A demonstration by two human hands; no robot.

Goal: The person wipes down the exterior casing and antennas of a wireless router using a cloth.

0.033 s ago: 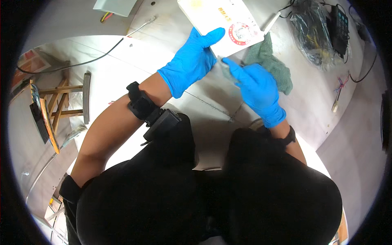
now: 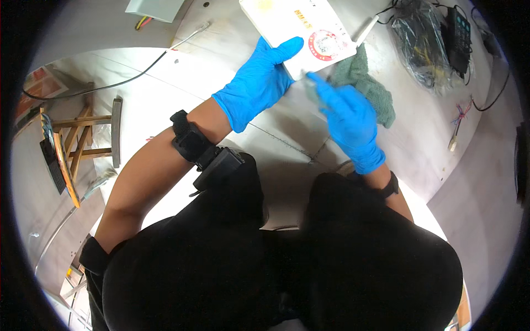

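Observation:
My left hand (image 2: 256, 88), in a blue glove, grips a white flat box (image 2: 284, 27) by its near left edge. The thumb lies on top; the other fingers are partly hidden beneath. The box looks like a router, with a white antenna (image 2: 367, 30) at its right corner and a round red-and-white sticker on its face. My right hand (image 2: 350, 118), also gloved in blue, is curled just below the near corner of the box. Its fingers are smeared by motion around a small greyish thing too blurred to name. Under the box's right side lies a crumpled grey-green cloth (image 2: 375, 91).
A clear plastic bag (image 2: 419, 49) with cables and a black keypad-like device (image 2: 459, 41) lie at the far right. A thin cable (image 2: 132, 77) crosses the left side. A wooden stool (image 2: 83, 138) stands left; a small wire connector (image 2: 454, 144) lies right.
My right hand has shifted slightly right, its fingertips nearer the box's near corner, and is more blurred. The left hand and the box have hardly moved.

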